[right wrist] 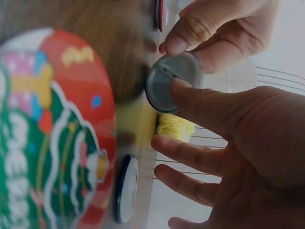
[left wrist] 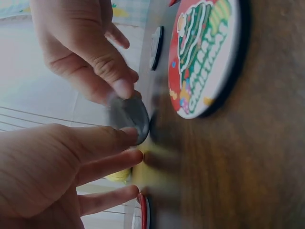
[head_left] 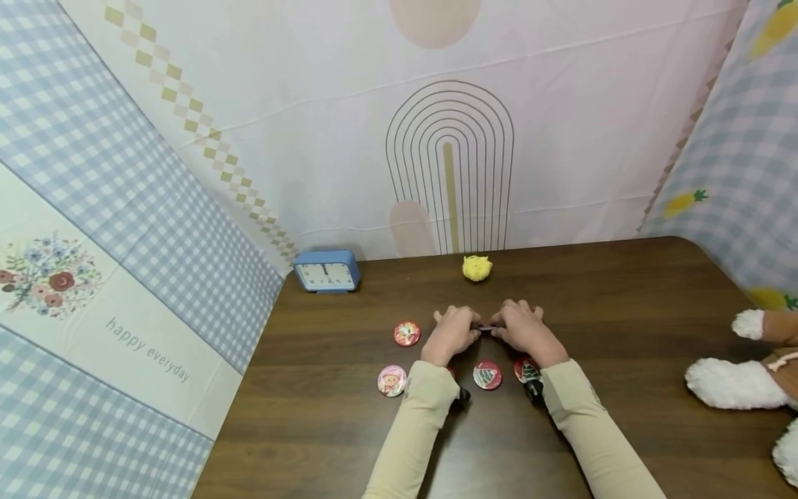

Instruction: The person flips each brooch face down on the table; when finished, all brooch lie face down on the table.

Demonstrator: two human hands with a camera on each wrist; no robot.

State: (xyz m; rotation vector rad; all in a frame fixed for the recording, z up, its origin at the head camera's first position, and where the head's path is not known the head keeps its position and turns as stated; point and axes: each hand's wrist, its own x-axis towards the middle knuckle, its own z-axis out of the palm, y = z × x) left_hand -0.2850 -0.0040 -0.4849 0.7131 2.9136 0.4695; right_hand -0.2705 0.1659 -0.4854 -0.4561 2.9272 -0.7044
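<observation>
In front of me my left hand (head_left: 455, 329) and right hand (head_left: 524, 326) meet over the table. Between them they pinch one round pin badge (right wrist: 176, 78), held on edge low over the wood. Its grey metal back with a pin bar faces the wrist cameras, and each thumb presses on that back near the rim. The right hand's other fingers (right wrist: 190, 155) spread away from the badge. Nearer me lies a red Christmas-tree badge (head_left: 487, 375), with another tree badge (head_left: 526, 369) by the right wrist. A further red badge is mostly hidden by the left wrist.
Left of the hands lie a red-orange badge (head_left: 407, 333) and a pink badge with a figure (head_left: 391, 380). A dark-rimmed badge (right wrist: 127, 188) lies beyond the right hand. A yellow fuzzy ball (head_left: 476, 268), a blue clock (head_left: 327, 271) and a plush toy (head_left: 742, 384) stand around.
</observation>
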